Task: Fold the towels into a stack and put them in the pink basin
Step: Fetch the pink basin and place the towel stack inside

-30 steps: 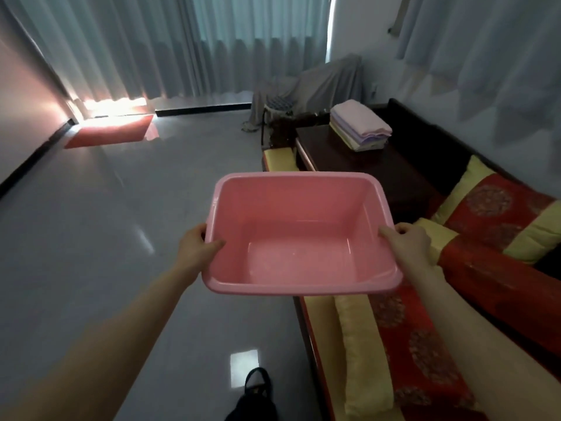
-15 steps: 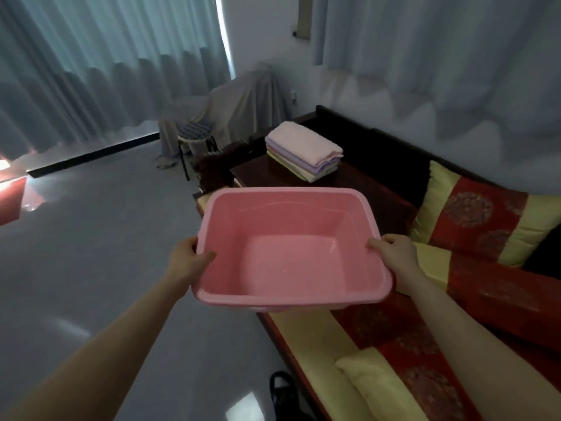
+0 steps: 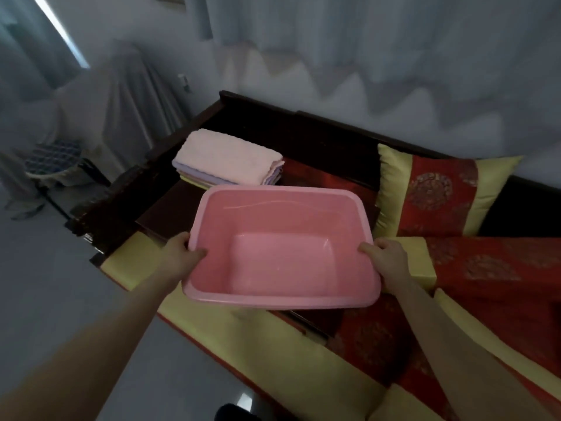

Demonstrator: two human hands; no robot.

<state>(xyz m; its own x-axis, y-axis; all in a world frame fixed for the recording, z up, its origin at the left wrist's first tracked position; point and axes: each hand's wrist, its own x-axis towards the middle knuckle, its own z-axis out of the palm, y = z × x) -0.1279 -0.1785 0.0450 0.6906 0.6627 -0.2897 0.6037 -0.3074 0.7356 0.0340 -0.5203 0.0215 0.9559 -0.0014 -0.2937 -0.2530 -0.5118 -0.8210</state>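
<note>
Pink basin (image 3: 279, 262) is held in the air at centre view, above the front edge of the sofa seat (image 3: 273, 354). It is empty, with its mouth tipped toward the camera.

Left hand (image 3: 179, 256) grips the rim at the basin's 9 o'clock and right hand (image 3: 387, 259) grips it at 3 o'clock. Each thumb lies over the lip. The fingers curl underneath, mostly out of sight. Both hands are closed on the rim and carry nothing else.

The folded towels (image 3: 227, 162) sit in one stack at 11 o'clock from the basin, on a dark wooden table (image 3: 170, 205). A pale pink towel is on top, with lilac and yellow edges showing below it. The stack looks squared and finished. The gap between the basin's far rim and the stack cannot be judged, as the two overlap in view.

A red and yellow cushion (image 3: 437, 192) leans at 2 o'clock.

Handling, as judged:
- **Basin:** It looks like thin moulded plastic, light, stiff and smooth. The rolled lip is the natural hold, and the present two-sided grip suits it.
- **Towels:** They look soft, light and limp. Pinching the stack from above would likely lift only the top layer or skew the pile.
- **Better hold:** Slide flat palms under the bottom towel at its 9 and 3 o'clock sides, with thumbs pressing down on top.
- **First step:** This needs both hands free, so the basin probably has to be set down first, close beside the stack.
</note>
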